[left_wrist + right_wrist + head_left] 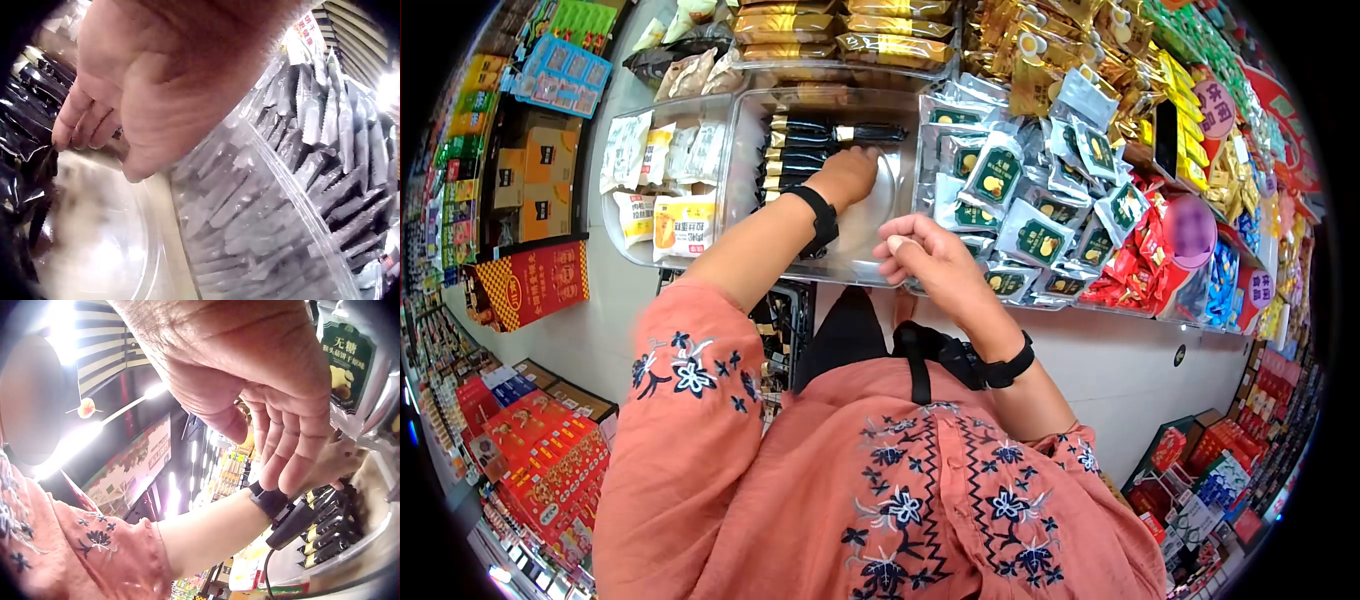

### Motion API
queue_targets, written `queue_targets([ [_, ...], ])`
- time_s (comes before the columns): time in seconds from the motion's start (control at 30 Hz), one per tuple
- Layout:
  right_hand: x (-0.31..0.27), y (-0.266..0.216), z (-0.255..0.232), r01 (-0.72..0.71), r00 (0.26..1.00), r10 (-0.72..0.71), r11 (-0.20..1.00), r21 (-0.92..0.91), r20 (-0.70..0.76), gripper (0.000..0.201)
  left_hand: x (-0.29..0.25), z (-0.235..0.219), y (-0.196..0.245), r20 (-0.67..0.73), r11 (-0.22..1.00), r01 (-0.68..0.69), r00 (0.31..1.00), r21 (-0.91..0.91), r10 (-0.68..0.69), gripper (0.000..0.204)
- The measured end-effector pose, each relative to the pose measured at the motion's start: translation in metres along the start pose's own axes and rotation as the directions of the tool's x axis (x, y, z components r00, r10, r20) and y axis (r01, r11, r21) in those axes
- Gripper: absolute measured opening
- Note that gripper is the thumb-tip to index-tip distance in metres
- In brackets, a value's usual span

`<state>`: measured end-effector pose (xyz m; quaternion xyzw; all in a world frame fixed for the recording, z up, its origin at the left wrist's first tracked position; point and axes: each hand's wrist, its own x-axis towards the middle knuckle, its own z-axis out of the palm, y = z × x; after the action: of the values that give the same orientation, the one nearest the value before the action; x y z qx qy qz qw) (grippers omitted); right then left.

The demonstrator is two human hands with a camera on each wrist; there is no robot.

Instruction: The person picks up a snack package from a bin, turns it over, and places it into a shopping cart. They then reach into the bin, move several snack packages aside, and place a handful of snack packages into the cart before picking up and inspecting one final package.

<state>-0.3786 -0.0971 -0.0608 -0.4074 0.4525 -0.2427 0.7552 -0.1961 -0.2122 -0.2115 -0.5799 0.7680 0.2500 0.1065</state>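
Where the black packets [800,165] end, open tray [862,240] runs to its rim [840,275].

Clear plastic bin [840,262]: room is left at near right.
Left: blocked by glossy black packets [800,163].
Right wall: crowded by silver-green foil pouches [1040,238].

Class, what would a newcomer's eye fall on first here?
First, the flowery coral shirt, low in the head view. Then the left hand, reaching into the clear bin beside black packets. To the bin's right lies a heap of green-labelled silver packets.
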Motion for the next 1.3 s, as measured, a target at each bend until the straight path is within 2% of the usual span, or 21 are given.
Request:
queue_targets([
  [0.03,0.000,0.000,0.000,-0.004,1.000,0.004,1.000,0.003,0.006,0.028,0.004,0.003,0.000,-0.011,0.999,0.033,0.999,-0.004,-0.033,0.034],
  [0.13,0.000,0.001,-0.002,-0.013,1.000,0.013,1.000,-0.010,0.012,0.027,0.010,0.010,0.001,-0.110,0.998,-0.028,0.993,0.063,0.035,0.032],
  [0.23,0.000,0.005,-0.004,-0.008,1.000,0.008,1.000,-0.005,0.010,0.028,0.012,0.005,0.001,-0.100,0.969,-0.066,0.991,0.237,0.092,0.030],
  [0.33,-0.001,0.006,-0.005,-0.003,1.000,0.003,1.000,0.001,0.012,0.028,0.015,0.005,0.002,-0.126,0.958,-0.064,0.987,0.279,0.103,0.029],
  [0.63,-0.004,0.006,-0.003,-0.004,1.000,0.005,1.000,-0.018,0.007,0.029,0.016,-0.003,0.003,-0.095,0.951,-0.079,0.989,0.299,0.112,0.028],
  [0.73,-0.004,0.006,-0.001,-0.030,1.000,0.030,0.999,-0.023,0.000,0.028,0.012,-0.014,0.005,-0.143,0.970,-0.083,0.983,0.228,0.117,0.025],
  [0.83,-0.006,0.008,0.002,-0.059,0.998,0.059,0.997,-0.051,-0.008,0.028,0.006,-0.022,0.008,-0.344,0.983,-0.051,0.932,0.179,0.111,0.022],
  [0.87,-0.006,0.009,0.002,-0.057,0.998,0.057,0.997,-0.047,-0.006,0.028,0.009,-0.018,0.002,-0.435,0.978,-0.067,0.888,0.197,0.148,0.020],
  [1.0,-0.007,0.010,0.003,-0.056,0.998,0.056,0.998,-0.036,-0.003,0.028,0.014,-0.017,-0.008,-0.399,0.963,-0.118,0.892,0.241,0.210,0.021],
  [1.1,-0.008,0.013,0.002,-0.058,0.998,0.058,0.998,-0.033,-0.012,0.028,0.019,-0.016,-0.010,-0.447,0.943,-0.152,0.851,0.295,0.276,0.023],
  [1.2,-0.009,0.015,0.002,-0.058,0.998,0.057,0.998,-0.024,-0.022,0.028,0.026,-0.016,-0.008,-0.371,0.935,-0.129,0.893,0.330,0.254,0.021],
  [1.3,-0.009,0.015,0.003,-0.065,0.997,0.065,0.998,-0.018,-0.032,0.029,0.032,-0.014,-0.008,-0.363,0.921,-0.126,0.892,0.368,0.268,0.020],
])
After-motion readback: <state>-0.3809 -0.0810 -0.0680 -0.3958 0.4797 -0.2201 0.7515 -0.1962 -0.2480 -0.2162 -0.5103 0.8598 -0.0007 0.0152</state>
